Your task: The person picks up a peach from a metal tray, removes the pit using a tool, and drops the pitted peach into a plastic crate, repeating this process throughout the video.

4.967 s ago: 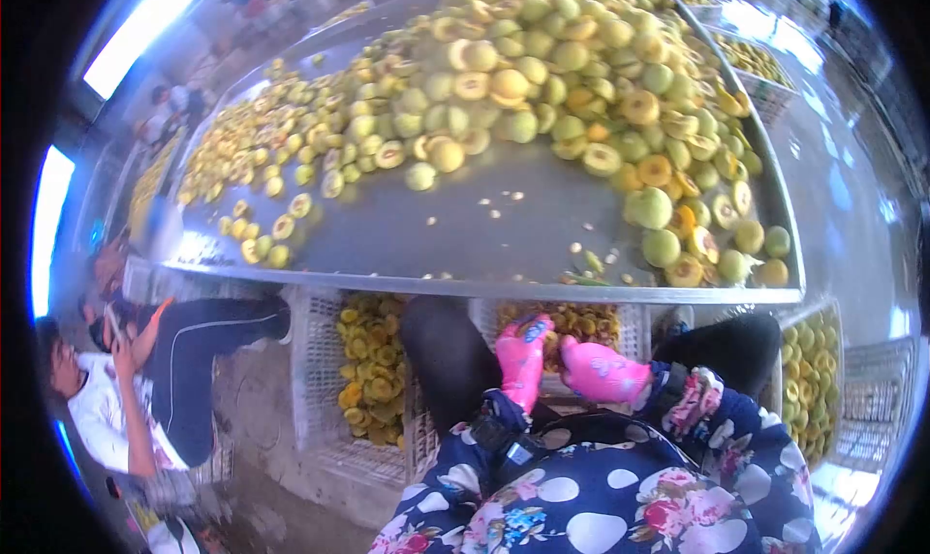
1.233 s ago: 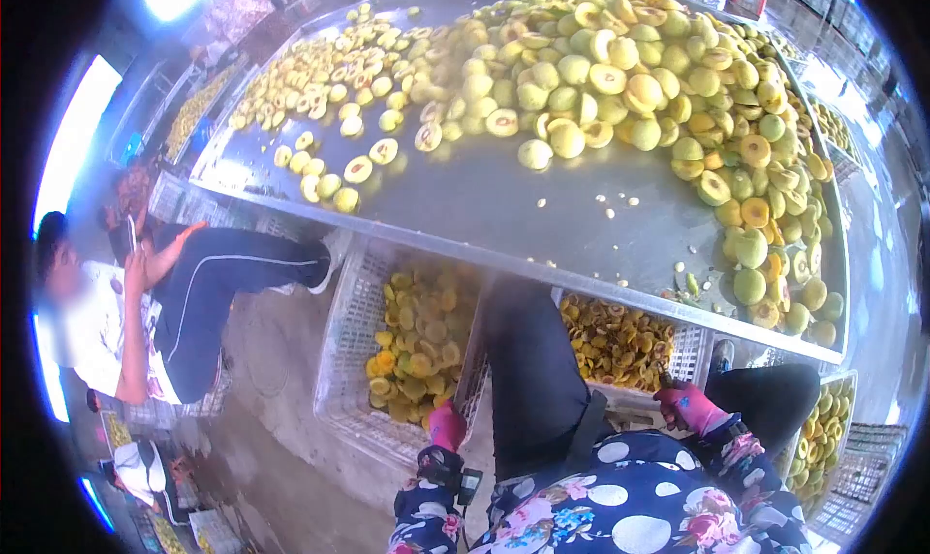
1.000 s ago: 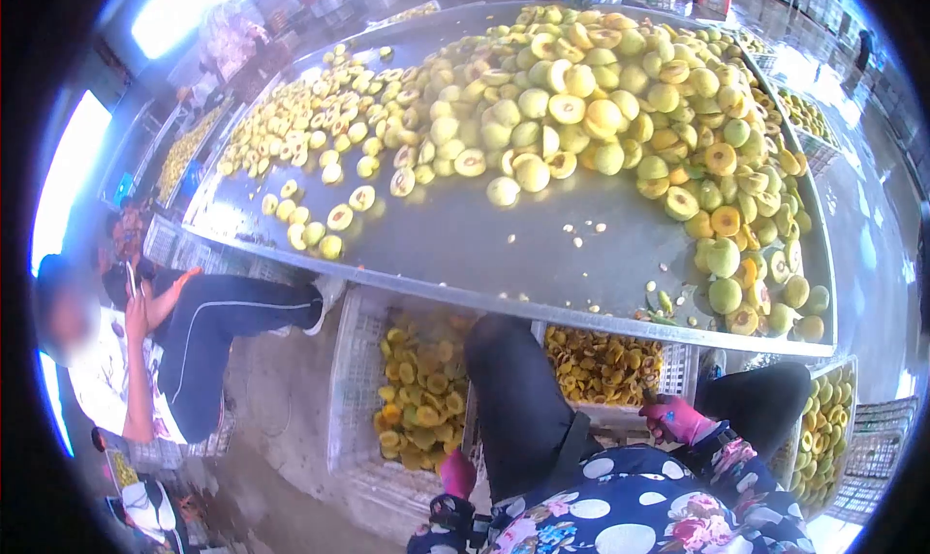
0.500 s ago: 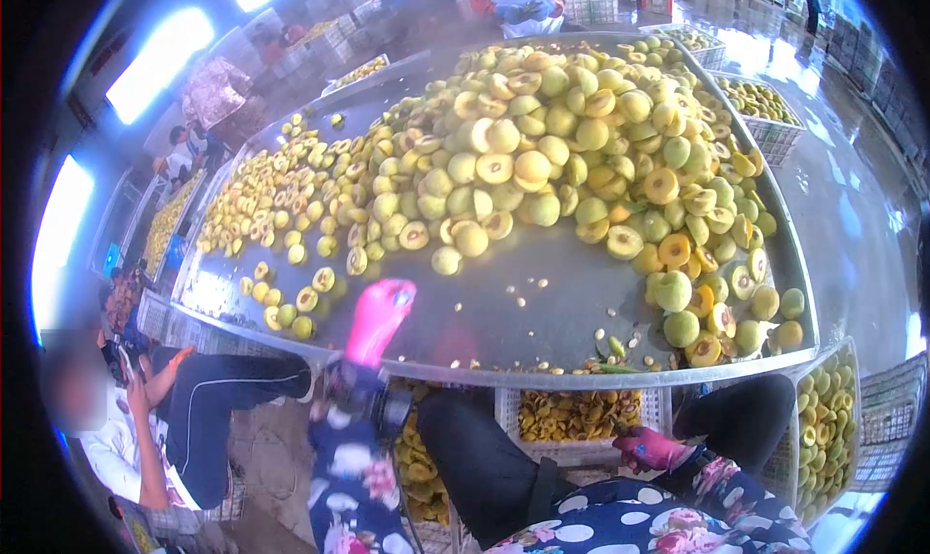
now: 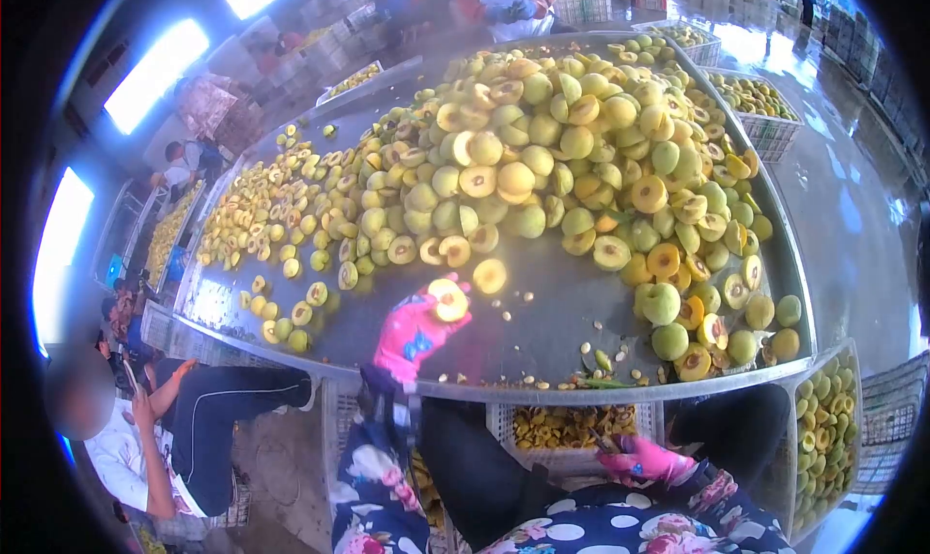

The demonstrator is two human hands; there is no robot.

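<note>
Evidently, halved fruit is pinched in fingers of left hand, over metal table; below its near edge, right hand beside blurred dark object, finger grip cannot be told.

The halved fruit, roundish, has its pale yellow cut face turned upward, with a darker middle. It sits in the left hand over the surface, inward from the near edge. A small dark object, too indistinct to identify, shows at the right hand, outside that edge.
</note>
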